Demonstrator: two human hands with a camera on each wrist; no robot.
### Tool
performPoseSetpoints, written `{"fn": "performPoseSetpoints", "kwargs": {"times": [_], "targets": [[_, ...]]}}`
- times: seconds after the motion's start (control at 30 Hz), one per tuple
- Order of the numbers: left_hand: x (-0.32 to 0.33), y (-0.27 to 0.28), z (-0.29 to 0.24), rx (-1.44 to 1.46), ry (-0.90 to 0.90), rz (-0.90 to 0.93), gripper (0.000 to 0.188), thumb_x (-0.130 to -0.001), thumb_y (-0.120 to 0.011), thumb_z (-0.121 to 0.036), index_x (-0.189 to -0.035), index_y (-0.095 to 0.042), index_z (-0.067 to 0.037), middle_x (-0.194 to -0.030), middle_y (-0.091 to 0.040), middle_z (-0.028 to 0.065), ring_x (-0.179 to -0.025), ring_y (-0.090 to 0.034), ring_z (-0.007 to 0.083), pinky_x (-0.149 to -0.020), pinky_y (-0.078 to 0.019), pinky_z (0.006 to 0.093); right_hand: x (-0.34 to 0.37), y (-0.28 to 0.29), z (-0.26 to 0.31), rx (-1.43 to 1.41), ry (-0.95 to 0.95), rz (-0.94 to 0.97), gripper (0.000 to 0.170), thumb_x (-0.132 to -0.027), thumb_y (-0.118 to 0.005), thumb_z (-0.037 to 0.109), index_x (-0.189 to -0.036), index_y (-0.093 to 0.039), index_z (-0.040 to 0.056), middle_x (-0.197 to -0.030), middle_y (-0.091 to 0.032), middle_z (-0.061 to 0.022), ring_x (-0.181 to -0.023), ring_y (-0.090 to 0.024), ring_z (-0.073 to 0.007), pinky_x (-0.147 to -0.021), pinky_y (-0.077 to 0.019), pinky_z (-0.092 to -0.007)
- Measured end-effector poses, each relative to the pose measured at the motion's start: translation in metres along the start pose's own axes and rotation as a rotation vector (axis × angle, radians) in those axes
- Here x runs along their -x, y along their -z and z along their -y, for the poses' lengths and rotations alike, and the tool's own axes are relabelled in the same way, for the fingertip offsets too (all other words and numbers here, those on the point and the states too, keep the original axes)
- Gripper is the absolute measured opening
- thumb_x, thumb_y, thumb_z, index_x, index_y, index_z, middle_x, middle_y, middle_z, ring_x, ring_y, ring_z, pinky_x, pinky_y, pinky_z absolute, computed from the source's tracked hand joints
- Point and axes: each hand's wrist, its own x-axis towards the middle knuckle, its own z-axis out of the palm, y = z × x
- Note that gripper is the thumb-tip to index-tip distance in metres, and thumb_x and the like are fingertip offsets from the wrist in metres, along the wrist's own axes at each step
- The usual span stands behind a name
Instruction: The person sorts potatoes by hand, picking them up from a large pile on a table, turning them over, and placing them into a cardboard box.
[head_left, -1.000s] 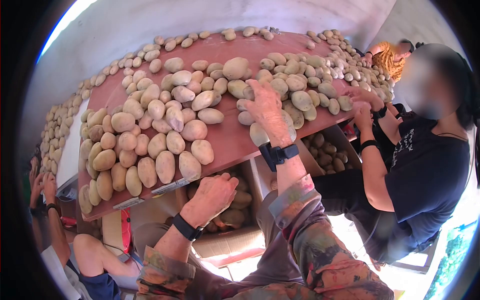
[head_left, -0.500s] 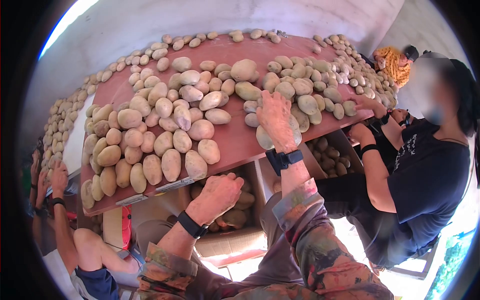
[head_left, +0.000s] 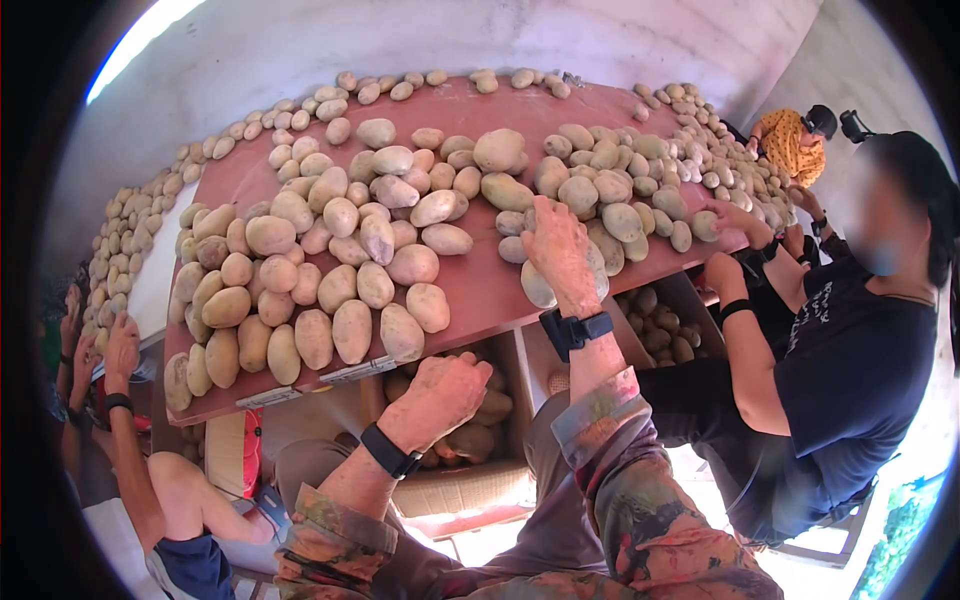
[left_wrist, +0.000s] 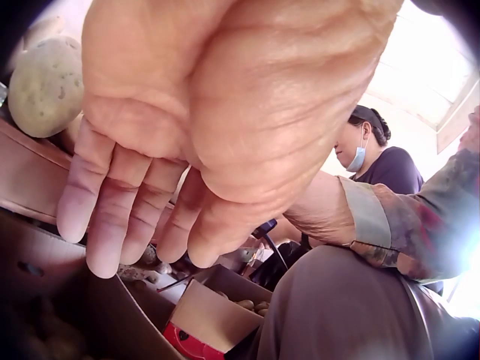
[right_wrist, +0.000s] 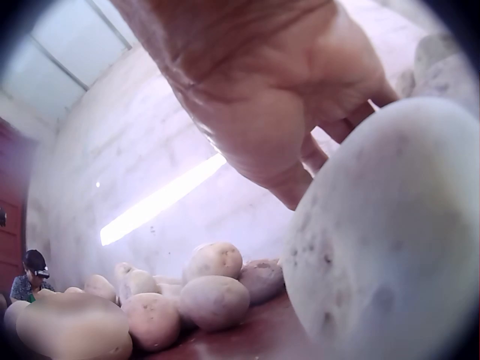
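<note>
My right hand [head_left: 560,250] reaches over the red tabletop [head_left: 475,285], its fingers at the near edge of a potato pile [head_left: 595,190]. A large pale potato [head_left: 537,285] lies beside its wrist; in the right wrist view a big potato [right_wrist: 382,232] fills the foreground, covering part of the fingers. Below the table edge, my left hand [head_left: 440,400] hovers over a cardboard box of potatoes [head_left: 470,440]. The left wrist view shows that hand's palm [left_wrist: 187,135] with fingers hanging loosely, holding nothing.
Another potato pile [head_left: 330,230] covers the table's left part, and more line the back wall. To the right sits a person in a dark shirt [head_left: 850,340], a hand at the potatoes. A second box [head_left: 660,325] stands under the table. Another person's arms [head_left: 125,400] show at left.
My right hand has drawn back slightly from the longish potato at the pile's left side. My left hand stays over the box. The person at right has reached a hand to the potatoes.
</note>
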Motion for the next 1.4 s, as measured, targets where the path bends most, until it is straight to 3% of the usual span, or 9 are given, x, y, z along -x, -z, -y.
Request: {"fn": "performPoseSetpoints", "kwargs": {"times": [0.2,0.43,0.7,0.8,1.0,1.33,1.4], "targets": [[0.002,0.001,0.002,-0.015,-0.012,-0.015,0.015,-0.082,-0.069,-0.015,-0.087,-0.057,-0.007,-0.080,-0.061,0.0113,-0.073,-0.065,0.0329,-0.065,-0.0529,0.0442,0.002,0.017,0.007,0.002,-0.003,0.002,0.051,-0.076,-0.076,0.022,-0.120,-0.055,0.0072,-0.109,-0.058,-0.0170,-0.106,-0.056,-0.0372,-0.090,-0.0425,-0.0532],[-0.001,0.001,0.004,0.025,-0.041,-0.071,0.015,-0.082,-0.068,-0.015,-0.086,-0.057,-0.007,-0.081,-0.060,0.0113,-0.074,-0.065,0.0334,-0.065,-0.0526,0.0451,0.002,0.023,0.024,0.032,0.056,-0.078,0.046,-0.076,-0.075,0.021,-0.116,-0.057,0.0068,-0.110,-0.058,-0.0163,-0.110,-0.054,-0.0359,-0.093,-0.0414,-0.0504],[0.007,0.009,0.007,0.000,0.000,-0.042,0.014,-0.084,-0.067,-0.016,-0.088,-0.058,-0.006,-0.085,-0.061,0.0124,-0.078,-0.065,0.0341,-0.067,-0.0526,0.0456,0.000,0.055,0.029,-0.026,0.138,0.126,0.044,-0.076,-0.071,0.019,-0.116,-0.059,0.0071,-0.111,-0.058,-0.0179,-0.111,-0.053,-0.0371,-0.095,-0.0412,-0.0515],[0.011,0.012,0.010,0.030,0.012,-0.049,0.014,-0.085,-0.067,-0.016,-0.088,-0.058,-0.005,-0.086,-0.061,0.0126,-0.079,-0.065,0.0343,-0.068,-0.0529,0.0460,-0.003,0.069,0.026,0.083,0.190,0.037,0.039,-0.076,-0.069,0.018,-0.112,-0.061,0.0073,-0.110,-0.059,-0.0180,-0.109,-0.055,-0.0374,-0.094,-0.0427,-0.0510],[0.012,0.012,0.013,0.091,0.006,-0.095,0.013,-0.085,-0.067,-0.014,-0.086,-0.059,-0.004,-0.085,-0.062,0.0124,-0.078,-0.065,0.0346,-0.068,-0.0534,0.0462,-0.039,0.095,0.028,0.216,0.235,0.165,0.037,-0.081,-0.068,0.020,-0.115,-0.060,0.0089,-0.114,-0.060,-0.0170,-0.113,-0.055,-0.0370,-0.093,-0.0453,-0.0497],[0.013,0.024,0.011,0.155,-0.038,-0.192,0.013,-0.084,-0.067,-0.010,-0.082,-0.055,-0.003,-0.079,-0.060,0.0136,-0.071,-0.064,0.0345,-0.060,-0.0518,0.0442,-0.115,0.074,0.038,0.158,0.252,0.117,0.042,-0.081,-0.070,0.018,-0.119,-0.056,0.0082,-0.115,-0.058,-0.0184,-0.114,-0.054,-0.0381,-0.093,-0.0473,-0.0513],[0.013,0.023,0.012,0.154,-0.037,-0.191,0.013,-0.084,-0.067,-0.010,-0.082,-0.055,-0.004,-0.080,-0.060,0.0135,-0.071,-0.064,0.0343,-0.060,-0.0517,0.0446,-0.126,0.060,0.038,0.133,0.239,0.041,0.035,-0.079,-0.068,0.014,-0.111,-0.059,0.0060,-0.112,-0.059,-0.0207,-0.107,-0.058,-0.0399,-0.089,-0.0498,-0.0520]]}}
